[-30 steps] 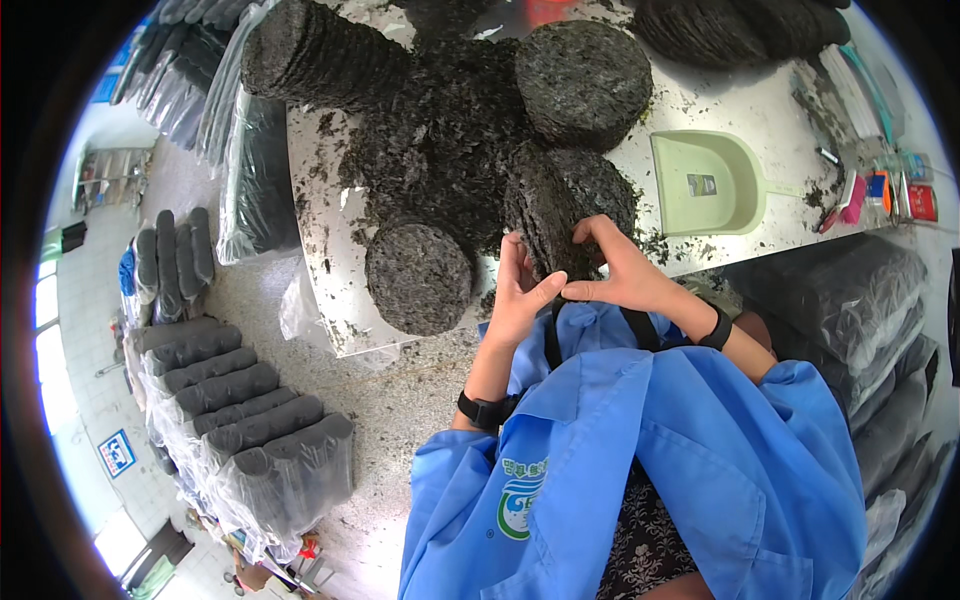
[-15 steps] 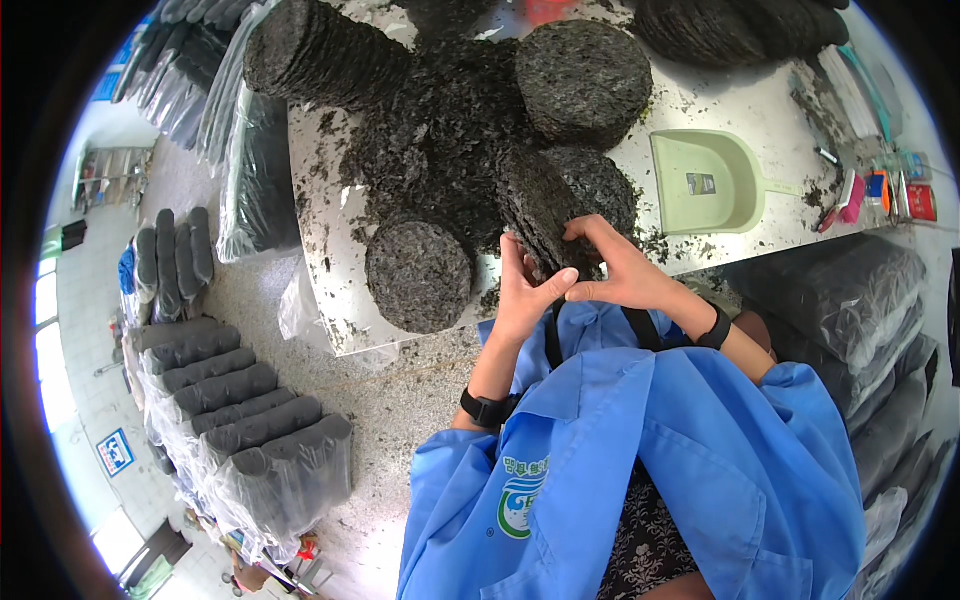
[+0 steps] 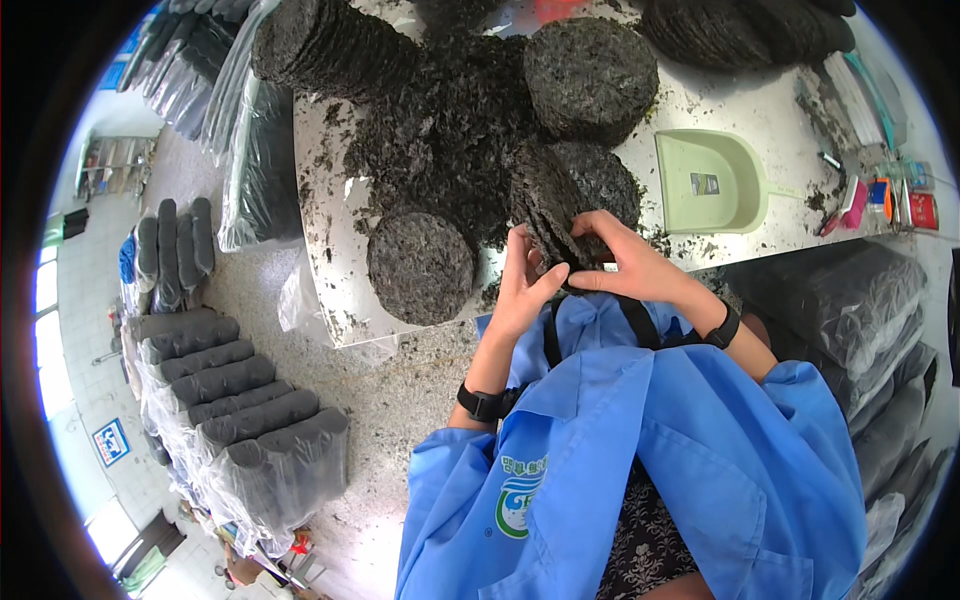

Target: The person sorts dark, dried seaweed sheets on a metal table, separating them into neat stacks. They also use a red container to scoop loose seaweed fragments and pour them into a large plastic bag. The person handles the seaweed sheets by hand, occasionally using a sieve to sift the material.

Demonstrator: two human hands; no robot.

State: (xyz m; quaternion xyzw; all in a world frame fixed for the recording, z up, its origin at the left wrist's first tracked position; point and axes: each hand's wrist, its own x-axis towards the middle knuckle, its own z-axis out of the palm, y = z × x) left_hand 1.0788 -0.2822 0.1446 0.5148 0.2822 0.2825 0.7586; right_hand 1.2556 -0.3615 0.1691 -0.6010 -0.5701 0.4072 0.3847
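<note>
Between my hands a thin stack of round dried seaweed sheets [image 3: 545, 192] stands tilted on edge near the table's front. My left hand [image 3: 520, 288] grips its lower left side, fingers behind it and thumb at the near edge. On the other side my right hand [image 3: 634, 262] has its fingers bent onto the sheets, with the thumb near the left thumb. Partly hidden behind them lies another round seaweed stack [image 3: 598, 178]. A flat round stack [image 3: 420, 268] sits left of my hands, and a taller one [image 3: 590, 80] lies beyond them.
Loose seaweed [image 3: 440, 150] is heaped mid-table, with a leaning row of round sheets [image 3: 330, 50] at the far left. A pale green dustpan [image 3: 705, 185] lies to the right on the white table [image 3: 325, 225]. Bagged dark rolls [image 3: 240, 420] stand on the floor at left.
Both hands keep hold of the seaweed stack at nearly the same spot. My right fingers have shifted slightly on the sheets, and the whole view has moved a little.
</note>
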